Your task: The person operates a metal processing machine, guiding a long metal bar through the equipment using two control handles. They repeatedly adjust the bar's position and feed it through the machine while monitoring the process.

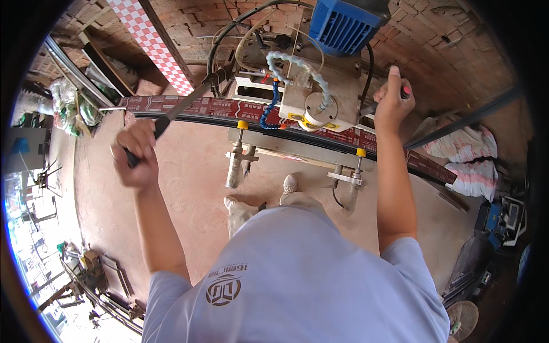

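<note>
My left hand (pixel 135 153) is wrapped round the black grip of a long metal lever (pixel 189 100), which slants up to the machine. On the other side, my right hand (pixel 391 110) closes on a handle with a red end (pixel 406 91), its thumb pointing up; most of that handle is hidden. Between my hands stands the pale machine head (pixel 320 94), with a blue motor (pixel 346 26) above it. A long profile in red printed film (pixel 211 106) lies across the machine under the head. A blue jointed hose (pixel 267 108) bends down to the profile.
Two yellow-topped clamp cylinders (pixel 234 166) (pixel 347 186) stand at the machine's front edge. A red-and-white checked strip (pixel 151 43) leans at the back left. White sacks (pixel 474 171) lie at the right, near a dark slanting bar (pixel 457 120). Metal racks (pixel 86 291) stand lower left.
</note>
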The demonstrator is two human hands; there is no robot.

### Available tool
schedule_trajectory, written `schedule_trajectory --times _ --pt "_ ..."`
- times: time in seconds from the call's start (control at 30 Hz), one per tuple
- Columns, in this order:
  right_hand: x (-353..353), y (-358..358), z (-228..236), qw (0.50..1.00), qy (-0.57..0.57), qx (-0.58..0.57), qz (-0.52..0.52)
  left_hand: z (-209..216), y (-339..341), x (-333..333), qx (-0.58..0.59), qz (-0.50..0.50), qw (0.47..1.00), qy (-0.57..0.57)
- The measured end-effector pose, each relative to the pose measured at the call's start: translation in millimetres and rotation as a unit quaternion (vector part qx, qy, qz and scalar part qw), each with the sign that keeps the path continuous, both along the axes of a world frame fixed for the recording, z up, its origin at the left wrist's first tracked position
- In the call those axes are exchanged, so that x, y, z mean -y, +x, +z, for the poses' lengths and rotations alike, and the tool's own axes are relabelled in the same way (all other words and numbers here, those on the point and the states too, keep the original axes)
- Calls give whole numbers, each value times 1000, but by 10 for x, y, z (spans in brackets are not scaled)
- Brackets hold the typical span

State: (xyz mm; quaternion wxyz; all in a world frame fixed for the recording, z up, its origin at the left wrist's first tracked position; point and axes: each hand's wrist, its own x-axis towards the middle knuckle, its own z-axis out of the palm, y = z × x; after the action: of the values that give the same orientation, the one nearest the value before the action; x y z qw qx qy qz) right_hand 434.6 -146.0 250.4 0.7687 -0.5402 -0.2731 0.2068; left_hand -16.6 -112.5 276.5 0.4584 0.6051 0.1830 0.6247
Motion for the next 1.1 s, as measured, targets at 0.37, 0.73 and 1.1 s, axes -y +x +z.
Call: schedule_trajectory --times 0.37,0.73,1.1 --pt "-175 -13 169 999 7 42 -23 726 289 -733 52 25 998 -38" --pt "-182 -82 395 996 5 55 -68 979 581 -1341 36 -16 997 65" --pt "-138 -109 500 991 -54 73 -100 1163 810 -1550 -37 14 999 29"
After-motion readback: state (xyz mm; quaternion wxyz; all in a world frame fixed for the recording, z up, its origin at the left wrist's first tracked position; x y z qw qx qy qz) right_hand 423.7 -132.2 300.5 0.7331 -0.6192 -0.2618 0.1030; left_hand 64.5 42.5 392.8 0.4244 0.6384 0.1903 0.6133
